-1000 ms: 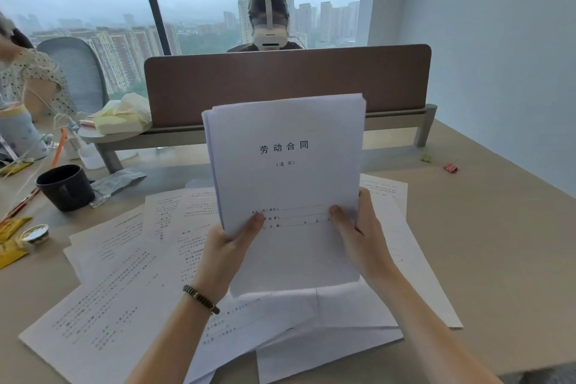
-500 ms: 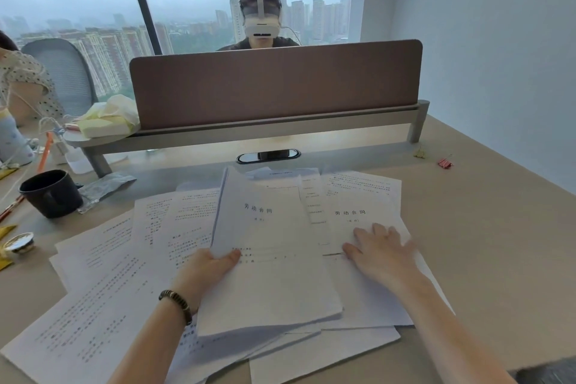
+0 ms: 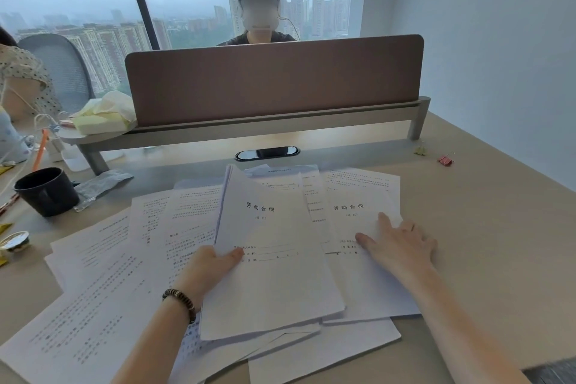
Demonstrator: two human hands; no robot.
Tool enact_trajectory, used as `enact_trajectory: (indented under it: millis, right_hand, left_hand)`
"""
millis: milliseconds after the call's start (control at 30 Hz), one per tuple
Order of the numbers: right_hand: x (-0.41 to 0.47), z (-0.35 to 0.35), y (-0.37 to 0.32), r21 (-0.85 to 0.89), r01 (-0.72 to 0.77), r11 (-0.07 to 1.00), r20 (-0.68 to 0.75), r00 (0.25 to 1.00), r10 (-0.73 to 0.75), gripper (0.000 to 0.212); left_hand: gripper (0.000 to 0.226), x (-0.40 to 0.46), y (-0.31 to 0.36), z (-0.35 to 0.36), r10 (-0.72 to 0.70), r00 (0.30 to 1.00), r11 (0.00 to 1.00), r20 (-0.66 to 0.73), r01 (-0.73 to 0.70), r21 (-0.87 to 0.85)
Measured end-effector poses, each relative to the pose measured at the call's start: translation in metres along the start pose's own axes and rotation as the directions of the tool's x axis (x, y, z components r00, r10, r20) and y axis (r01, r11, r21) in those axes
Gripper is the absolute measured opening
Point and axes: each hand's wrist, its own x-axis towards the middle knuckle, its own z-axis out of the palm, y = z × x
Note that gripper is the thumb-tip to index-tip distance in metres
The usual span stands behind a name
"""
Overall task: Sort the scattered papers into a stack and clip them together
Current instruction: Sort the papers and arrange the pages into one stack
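Observation:
My left hand (image 3: pixel 209 271) grips the left edge of a gathered stack of papers (image 3: pixel 274 259) with a title page on top, tilted slightly above the desk. My right hand (image 3: pixel 402 246) lies flat, fingers spread, on a second title sheet (image 3: pixel 358 196) to the right of the stack. Several loose printed sheets (image 3: pixel 109 274) are spread across the desk under and left of the stack. A pink binder clip (image 3: pixel 445 160) and a yellow-green clip (image 3: pixel 420 150) lie at the far right, well beyond my right hand.
A black mug (image 3: pixel 46 192) stands at the left beside a silver wrapper (image 3: pixel 103 184). A brown divider panel (image 3: pixel 274 81) crosses the back of the desk, with a person seated behind it. The beige desk (image 3: pixel 498 243) extends to the right.
The stack came down from upright in both hands to low over the desk. My right hand let go of it and now rests flat on the sheet at the right.

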Motion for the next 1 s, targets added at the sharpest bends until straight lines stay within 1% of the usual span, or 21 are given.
enact_trajectory:
  millis: [67, 133, 233, 267, 333, 367, 400, 467, 500, 567, 633, 667, 733, 767, 800, 833, 867, 900, 933, 967, 1000]
  right_hand:
    - [0.001, -0.005, 0.003, 0.072, 0.008, 0.997, -0.036, 0.999, -0.005, 0.07]
    - [0.004, -0.009, 0.009, 0.224, 0.029, 0.974, -0.054, 0.998, -0.017, 0.067]
    - [0.012, -0.013, 0.019, 0.506, 0.019, 0.862, -0.046, 0.999, 0.005, 0.072]
    - [0.014, -0.015, 0.021, 0.551, 0.004, 0.834, -0.033, 0.999, 0.017, 0.075]
    - [0.02, -0.019, 0.026, 0.576, -0.028, 0.817, -0.008, 0.999, 0.039, 0.079]
    - [0.023, -0.02, 0.028, 0.577, -0.037, 0.816, 0.008, 0.999, 0.04, 0.075]
    - [0.025, -0.022, 0.029, 0.577, -0.047, 0.816, 0.029, 0.999, 0.037, 0.063]
    - [0.027, -0.026, 0.031, 0.582, -0.042, 0.812, 0.081, 0.997, -0.006, 0.024]
    - [0.028, -0.027, 0.033, 0.591, -0.037, 0.806, 0.096, 0.995, -0.025, 0.008]
    - [0.032, -0.028, 0.037, 0.644, -0.032, 0.765, 0.047, 0.999, 0.002, 0.006]
    - [0.038, -0.026, 0.043, 0.767, -0.015, 0.642, -0.056, 0.994, 0.09, 0.009]
    - [0.041, -0.024, 0.045, 0.841, -0.016, 0.541, -0.075, 0.986, 0.146, 0.014]
    - [0.054, -0.017, 0.053, 0.943, -0.062, 0.326, -0.024, 0.967, 0.255, 0.021]
    - [0.059, -0.013, 0.055, 0.964, -0.085, 0.251, 0.008, 0.956, 0.292, 0.018]
    - [0.062, -0.01, 0.056, 0.972, -0.097, 0.216, 0.021, 0.944, 0.329, 0.012]
    - [0.061, -0.01, 0.054, 0.969, -0.103, 0.223, 0.014, 0.93, 0.368, 0.009]
    - [0.059, -0.01, 0.052, 0.959, -0.101, 0.265, -0.013, 0.918, 0.396, 0.012]
    - [0.056, -0.01, 0.05, 0.935, -0.09, 0.344, -0.057, 0.918, 0.393, 0.015]
    - [0.055, -0.01, 0.048, 0.889, -0.072, 0.452, -0.106, 0.928, 0.357, 0.021]
    - [0.054, -0.011, 0.044, 0.826, -0.049, 0.562, -0.147, 0.944, 0.297, 0.026]
    - [0.055, -0.011, 0.041, 0.769, -0.019, 0.639, -0.177, 0.954, 0.241, 0.03]
  left_hand:
    - [0.032, 0.0, 0.0, 0.0, -0.002, 1.0, 1.0, 0.001, 0.002, 0.0]
    - [0.032, 0.001, -0.001, 0.0, 0.004, 1.0, 1.0, -0.006, -0.004, -0.005]
    - [0.032, 0.001, -0.002, 0.0, 0.011, 1.0, 1.0, -0.004, -0.011, -0.011]
    - [0.032, 0.001, -0.002, 0.0, 0.012, 1.0, 1.0, -0.003, -0.012, -0.012]
    - [0.032, 0.001, -0.002, 0.001, 0.015, 1.0, 1.0, -0.003, -0.015, -0.009]
    - [0.031, 0.001, -0.002, 0.001, 0.016, 1.0, 1.0, -0.002, -0.016, -0.01]
    - [0.031, 0.001, -0.002, 0.001, 0.018, 1.0, 1.0, -0.001, -0.018, -0.013]
    - [0.031, 0.001, -0.003, 0.0, 0.021, 1.0, 1.0, -0.001, -0.021, -0.019]
    - [0.031, 0.001, -0.003, 0.0, 0.018, 1.0, 1.0, 0.001, -0.018, -0.024]
    - [0.031, 0.0, -0.002, 0.0, 0.006, 1.0, 0.999, 0.008, -0.006, -0.044]
    - [0.029, -0.002, -0.001, 0.0, 0.006, 1.0, 0.998, 0.017, -0.005, -0.059]
    - [0.028, -0.002, 0.0, 0.0, 0.009, 1.0, 0.998, 0.019, -0.008, -0.06]
    - [0.027, -0.003, 0.0, 0.0, 0.01, 1.0, 0.998, 0.024, -0.008, -0.063]
    - [0.028, -0.004, 0.0, 0.0, 0.009, 1.0, 0.998, 0.027, -0.007, -0.067]
    - [0.028, -0.003, -0.001, 0.0, 0.006, 1.0, 0.997, 0.027, -0.004, -0.071]
    - [0.028, -0.002, -0.002, 0.0, 0.006, 1.0, 0.997, 0.026, -0.004, -0.076]
    - [0.028, -0.001, -0.002, 0.0, 0.004, 1.0, 0.997, 0.025, -0.002, -0.08]
    - [0.029, -0.001, -0.002, 0.0, 0.003, 1.0, 0.997, 0.026, -0.001, -0.084]
    - [0.028, -0.001, -0.002, 0.0, 0.002, 1.0, 0.997, 0.028, 0.001, -0.083]
    - [0.028, -0.001, -0.002, 0.0, 0.002, 1.0, 0.997, 0.029, 0.001, -0.083]
    - [0.028, 0.0, -0.002, 0.0, 0.001, 1.0, 0.997, 0.029, 0.001, -0.08]
